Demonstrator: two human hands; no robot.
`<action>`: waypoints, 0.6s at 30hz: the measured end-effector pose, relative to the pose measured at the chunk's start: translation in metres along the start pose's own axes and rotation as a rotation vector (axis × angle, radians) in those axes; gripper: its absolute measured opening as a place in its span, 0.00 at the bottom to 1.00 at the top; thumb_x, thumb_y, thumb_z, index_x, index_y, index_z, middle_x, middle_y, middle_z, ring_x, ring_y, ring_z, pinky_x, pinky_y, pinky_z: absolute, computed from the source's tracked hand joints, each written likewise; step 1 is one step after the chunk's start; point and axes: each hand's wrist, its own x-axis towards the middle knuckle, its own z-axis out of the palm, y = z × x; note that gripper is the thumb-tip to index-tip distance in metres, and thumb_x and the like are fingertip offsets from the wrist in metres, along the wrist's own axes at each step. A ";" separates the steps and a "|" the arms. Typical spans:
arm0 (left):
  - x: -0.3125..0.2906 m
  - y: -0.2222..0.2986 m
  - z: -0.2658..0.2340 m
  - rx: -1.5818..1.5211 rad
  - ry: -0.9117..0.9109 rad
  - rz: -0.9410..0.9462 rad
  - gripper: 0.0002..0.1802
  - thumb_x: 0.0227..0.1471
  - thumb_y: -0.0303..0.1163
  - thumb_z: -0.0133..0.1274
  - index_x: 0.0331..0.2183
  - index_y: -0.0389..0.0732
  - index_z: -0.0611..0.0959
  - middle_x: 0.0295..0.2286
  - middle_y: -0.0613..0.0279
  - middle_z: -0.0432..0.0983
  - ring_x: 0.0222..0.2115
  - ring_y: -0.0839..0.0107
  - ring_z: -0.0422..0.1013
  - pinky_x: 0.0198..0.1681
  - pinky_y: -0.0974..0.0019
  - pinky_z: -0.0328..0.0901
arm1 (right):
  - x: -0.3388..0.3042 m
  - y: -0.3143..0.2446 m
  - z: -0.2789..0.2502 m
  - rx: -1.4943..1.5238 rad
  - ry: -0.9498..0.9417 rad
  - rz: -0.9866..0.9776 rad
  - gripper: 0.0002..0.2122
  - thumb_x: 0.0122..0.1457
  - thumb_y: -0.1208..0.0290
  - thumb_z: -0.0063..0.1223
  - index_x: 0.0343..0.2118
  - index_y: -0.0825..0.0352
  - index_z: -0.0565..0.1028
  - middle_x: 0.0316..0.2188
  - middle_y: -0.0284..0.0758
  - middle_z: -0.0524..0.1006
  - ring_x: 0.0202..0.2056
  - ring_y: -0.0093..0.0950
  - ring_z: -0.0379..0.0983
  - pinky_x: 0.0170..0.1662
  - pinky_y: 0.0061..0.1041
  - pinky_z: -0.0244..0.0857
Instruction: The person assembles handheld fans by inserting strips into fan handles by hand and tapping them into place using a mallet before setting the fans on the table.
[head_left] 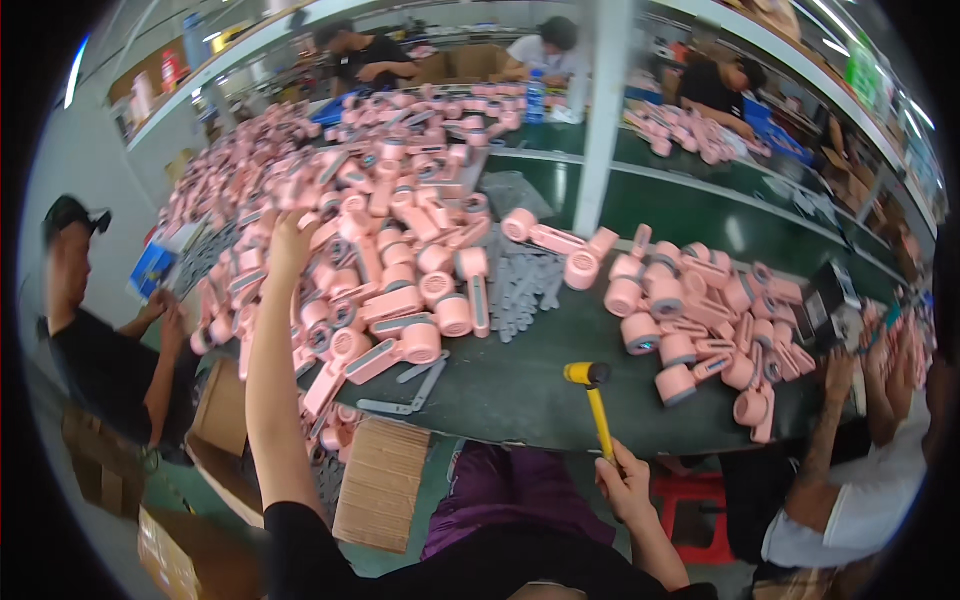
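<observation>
Head view: we find the right hand [625, 482] wrapped around the lower handle of a yellow-and-black hammer [601, 420], its head standing beyond the grip, above the green tabletop [530, 395]. Left of that grip and farther off, the left hand [290, 238] reaches into a large heap of pink-and-gray handheld units [400, 305]. Its fingertips blur into the pink casings; we cannot tell whether they pinch one or stand spread.

Beyond the hammer head and left of it, we note a bundle of gray strips [524, 290]; loose gray pieces [425, 388] lie nearer, left of the hammer. Beyond the right grip, to its right: a smaller pink pile [690, 315]. Left of this grip, a corrugated cardboard piece [382, 488]; just right, a red stool [697, 510]. A co-worker [110, 350] sits left of the left hand.
</observation>
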 end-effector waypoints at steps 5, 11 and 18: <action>-0.057 0.121 0.081 -0.248 -0.226 0.304 0.12 0.45 0.23 0.54 0.36 0.37 0.81 0.29 0.49 0.75 0.26 0.60 0.72 0.31 0.62 0.66 | -0.020 0.012 -0.009 0.046 0.059 0.036 0.18 0.56 0.78 0.51 0.50 0.73 0.68 0.17 0.29 0.69 0.19 0.15 0.65 0.24 0.16 0.61; -0.160 0.366 0.141 -0.655 -0.532 0.620 0.10 0.43 0.28 0.57 0.33 0.37 0.80 0.32 0.53 0.76 0.36 0.56 0.72 0.40 0.58 0.67 | -0.054 0.029 -0.035 0.004 0.300 -0.027 0.18 0.56 0.79 0.50 0.50 0.74 0.67 0.17 0.29 0.70 0.18 0.15 0.65 0.23 0.15 0.60; -0.211 0.516 0.192 -0.146 -0.652 0.677 0.36 0.35 0.50 0.63 0.43 0.36 0.74 0.42 0.56 0.72 0.48 0.60 0.63 0.46 0.54 0.58 | -0.086 0.033 -0.069 0.241 0.569 0.006 0.17 0.57 0.81 0.46 0.51 0.74 0.67 0.16 0.27 0.69 0.14 0.13 0.61 0.18 0.13 0.55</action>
